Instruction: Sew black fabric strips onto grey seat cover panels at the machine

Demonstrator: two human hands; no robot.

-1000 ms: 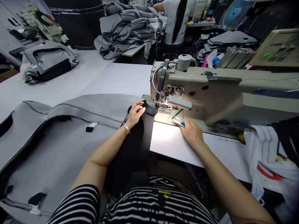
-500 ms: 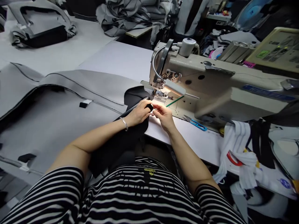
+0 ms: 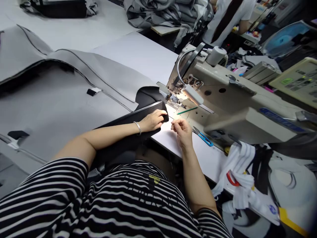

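My left hand (image 3: pixel 154 120), a bracelet at its wrist, grips the end of a black fabric piece (image 3: pixel 162 106) just in front of the sewing machine's needle area (image 3: pixel 173 99). The black piece belongs with a large grey panel (image 3: pixel 74 89) spread over the left side. My right hand (image 3: pixel 182 129) is a short way to the right, thumb and fingers pinched together over the white table edge. Whatever is in that pinch is too small to make out. Blue thread snips (image 3: pixel 204 137) lie beside the right hand, and a thin green stick (image 3: pixel 187 110) rests on the machine bed.
The sewing machine (image 3: pixel 232 96) fills the right side, with a lit lamp (image 3: pixel 192 95) over its bed. White elastic bands (image 3: pixel 239 165) hang at lower right. A heap of grey fabric (image 3: pixel 165 13) sits at the back, near another person (image 3: pixel 226 19) in white.
My right hand has drawn away from my left, toward me and to the right. My left hand still holds the black fabric's end. The view has turned and tilted.
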